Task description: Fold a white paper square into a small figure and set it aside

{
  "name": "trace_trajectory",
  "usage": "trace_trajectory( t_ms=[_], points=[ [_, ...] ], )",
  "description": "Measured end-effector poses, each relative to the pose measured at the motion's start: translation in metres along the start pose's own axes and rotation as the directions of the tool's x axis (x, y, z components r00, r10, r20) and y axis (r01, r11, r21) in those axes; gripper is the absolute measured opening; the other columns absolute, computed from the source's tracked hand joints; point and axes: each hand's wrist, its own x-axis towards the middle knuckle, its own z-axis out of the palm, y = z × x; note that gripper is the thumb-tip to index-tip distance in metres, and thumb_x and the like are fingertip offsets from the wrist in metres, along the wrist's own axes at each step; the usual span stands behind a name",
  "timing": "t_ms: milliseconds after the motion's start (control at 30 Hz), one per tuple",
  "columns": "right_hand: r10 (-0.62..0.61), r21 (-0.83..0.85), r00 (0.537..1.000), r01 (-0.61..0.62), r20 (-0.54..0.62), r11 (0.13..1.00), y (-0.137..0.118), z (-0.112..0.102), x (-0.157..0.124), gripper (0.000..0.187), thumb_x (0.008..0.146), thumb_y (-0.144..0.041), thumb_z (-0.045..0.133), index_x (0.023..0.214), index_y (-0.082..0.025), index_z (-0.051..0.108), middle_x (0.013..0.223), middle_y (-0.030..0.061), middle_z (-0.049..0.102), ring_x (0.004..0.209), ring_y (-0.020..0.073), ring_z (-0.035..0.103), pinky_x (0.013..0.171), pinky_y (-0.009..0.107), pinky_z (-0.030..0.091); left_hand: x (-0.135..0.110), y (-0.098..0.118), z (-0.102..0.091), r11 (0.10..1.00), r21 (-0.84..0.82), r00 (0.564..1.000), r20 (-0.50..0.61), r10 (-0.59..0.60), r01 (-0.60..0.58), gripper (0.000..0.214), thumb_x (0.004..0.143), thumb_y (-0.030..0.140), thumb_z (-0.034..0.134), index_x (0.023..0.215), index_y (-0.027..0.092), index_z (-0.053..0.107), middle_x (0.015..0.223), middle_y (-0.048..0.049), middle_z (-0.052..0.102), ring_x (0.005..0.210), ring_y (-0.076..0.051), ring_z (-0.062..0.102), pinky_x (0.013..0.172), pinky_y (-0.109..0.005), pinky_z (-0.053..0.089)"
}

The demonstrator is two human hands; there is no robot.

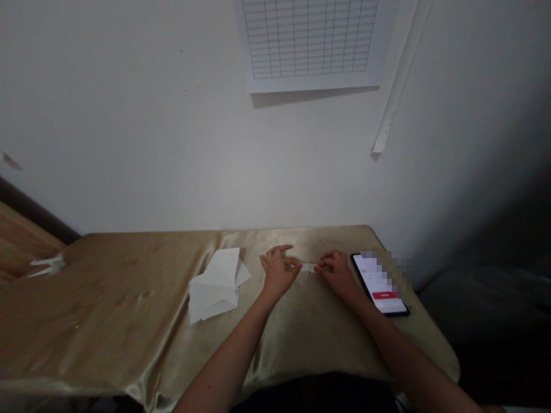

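Note:
A small white strip of paper (307, 268) is stretched between my two hands, just above or on the gold cloth; I cannot tell which. My left hand (279, 267) pinches its left end between thumb and index finger, the other fingers spread away. At the right end, my right hand (338, 271) grips it with thumb and fingertips, the fingers curled. To the left of my hands lies a loose pile of white paper sheets (214, 289), some with ragged edges.
The table (107, 321) has a wrinkled gold satin cover. A phone (379, 287) with a lit screen lies right of my right hand. White scraps (47, 265) sit at the far left. A printed grid sheet (310, 43) hangs on the wall behind.

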Motion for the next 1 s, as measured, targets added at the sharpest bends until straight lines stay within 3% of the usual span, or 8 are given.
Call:
trace_trajectory(
  t_ms=[167,467,733,1000],
  points=[
    [0.045,-0.061,0.997,-0.048,-0.055,0.997,0.006,-0.001,0.001,0.013,0.079,-0.036,0.074,0.075,-0.025,0.075,0.107,0.0078,0.063,0.110,0.0276,0.052,0.102,0.045,0.040,0.000,-0.001,-0.001,0.999,0.020,0.999,-0.015,-0.032,0.033,0.009,0.078,0.039,0.079,0.075,0.031,0.080,0.141,0.0000,0.058,0.137,-0.034,0.038,0.117,-0.066,0.016],
    [0.073,-0.076,0.996,-0.077,-0.046,0.994,0.007,-0.008,0.004,0.010,0.079,-0.034,0.073,0.075,-0.024,0.075,0.108,0.0083,0.064,0.111,0.0279,0.052,0.104,0.046,0.038,0.006,-0.008,-0.006,0.997,-0.042,0.995,-0.071,-0.070,0.067,0.009,0.073,0.038,0.084,0.071,0.030,0.080,0.138,0.0007,0.060,0.133,-0.032,0.045,0.115,-0.057,0.030],
    [0.042,-0.052,0.999,-0.043,-0.021,0.998,0.004,-0.013,0.002,0.010,0.080,-0.033,0.071,0.076,-0.024,0.075,0.111,0.0076,0.065,0.113,0.0271,0.052,0.105,0.047,0.038,0.007,-0.016,-0.013,0.997,0.017,0.997,-0.002,-0.076,0.076,0.006,0.081,0.035,0.076,0.081,0.032,0.080,0.144,0.0021,0.057,0.135,-0.033,0.041,0.114,-0.062,0.027],
    [0.002,-0.043,0.998,0.001,0.062,0.999,0.005,-0.011,0.001,0.012,0.083,-0.035,0.069,0.078,-0.025,0.075,0.115,0.0068,0.063,0.117,0.0268,0.050,0.107,0.046,0.037,0.008,-0.019,-0.014,0.998,0.018,0.998,-0.012,-0.065,0.065,0.008,0.084,0.034,0.073,0.083,0.032,0.081,0.145,0.0008,0.057,0.135,-0.033,0.040,0.115,-0.062,0.025]
  ],
)
